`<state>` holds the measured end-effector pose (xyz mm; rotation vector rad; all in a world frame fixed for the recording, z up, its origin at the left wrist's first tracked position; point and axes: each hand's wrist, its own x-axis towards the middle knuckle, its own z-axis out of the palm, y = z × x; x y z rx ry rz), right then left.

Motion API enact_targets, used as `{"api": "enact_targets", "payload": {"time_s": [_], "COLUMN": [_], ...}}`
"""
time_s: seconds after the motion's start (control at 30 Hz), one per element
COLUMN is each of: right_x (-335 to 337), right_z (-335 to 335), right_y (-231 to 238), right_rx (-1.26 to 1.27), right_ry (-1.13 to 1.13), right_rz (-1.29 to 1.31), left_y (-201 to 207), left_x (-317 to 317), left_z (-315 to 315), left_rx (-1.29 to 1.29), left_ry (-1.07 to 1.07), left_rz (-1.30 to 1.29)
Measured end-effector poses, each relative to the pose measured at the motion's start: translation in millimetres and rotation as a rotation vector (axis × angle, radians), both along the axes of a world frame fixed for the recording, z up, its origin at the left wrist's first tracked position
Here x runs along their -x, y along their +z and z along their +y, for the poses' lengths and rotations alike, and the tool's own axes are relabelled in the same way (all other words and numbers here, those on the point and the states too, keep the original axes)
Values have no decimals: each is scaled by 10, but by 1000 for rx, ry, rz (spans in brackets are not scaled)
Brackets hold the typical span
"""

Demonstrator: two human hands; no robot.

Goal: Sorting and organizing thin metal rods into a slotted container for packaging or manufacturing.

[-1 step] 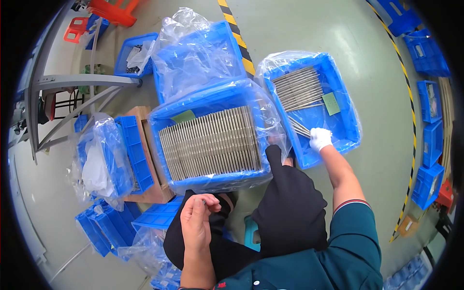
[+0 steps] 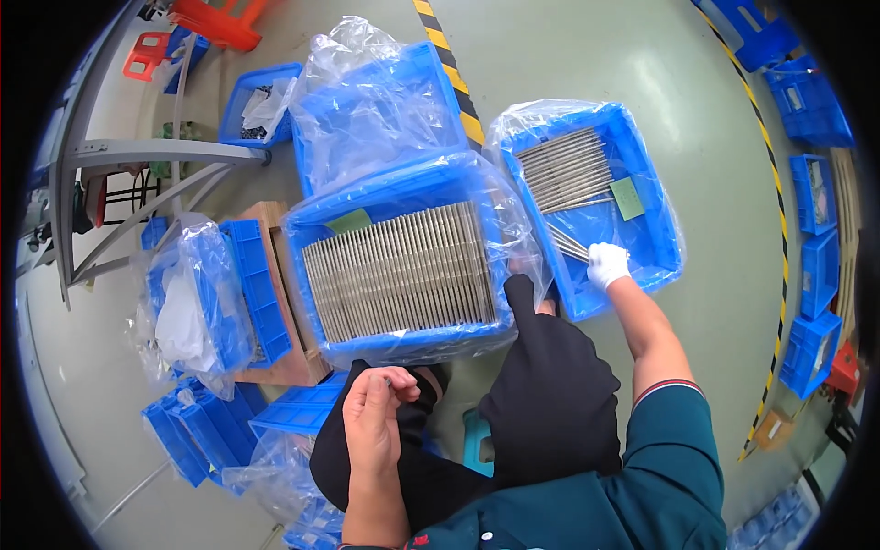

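Note:
My right hand [image 2: 608, 265], in a white glove, is closed round the near ends of a few thin metal rods [image 2: 567, 242] in the right blue crate [image 2: 662, 220]. Further back in that crate lies a larger row of similar rods [image 2: 566, 170], beside a green paper slip [image 2: 628, 198]. My bare left hand [image 2: 374, 408] is held above my lap with its fingers curled together. A tiny dark spot shows at its fingertips, too small to name. In front of it, the middle blue crate [image 2: 412, 337] holds a tight row of upright-looking metal rods [image 2: 399, 275] and another green slip [image 2: 348, 221].
Clear plastic liners hang over the crates' rims. Behind the middle crate stands a plastic-covered blue crate [image 2: 376, 119]. To the left are a metal frame [image 2: 165, 152], a wooden box [image 2: 298, 353] and more blue crates [image 2: 197, 431]. A teal stool [image 2: 475, 442] shows between my legs.

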<state>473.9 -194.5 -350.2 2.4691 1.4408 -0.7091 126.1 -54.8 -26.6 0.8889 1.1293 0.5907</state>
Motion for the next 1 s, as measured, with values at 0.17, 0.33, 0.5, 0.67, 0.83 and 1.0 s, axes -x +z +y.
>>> {"api": "enact_targets", "payload": {"time_s": [0.17,0.33,0.5,0.67,0.83,1.0], "right_x": [-36,-107,230,646,1416,2237], "right_z": [-78,-293,228,769,1103,1130], "right_y": [172,397,1625,3044,3884,4257], "right_rx": [49,-29,-264,-551,-570,-397], "right_ry": [-226,-525,-542,-171,13,-58], "right_rz": [155,479,564,639,914,1153], "left_y": [125,109,302,212,199,251], "left_x": [43,116,382,519,692,820], "left_z": [-58,10,124,272,413,487], "left_rx": [3,33,-29,9,36,-1], "left_ry": [-4,16,105,168,241,359], "left_rz": [-63,-155,-210,-351,-684,-951]}}
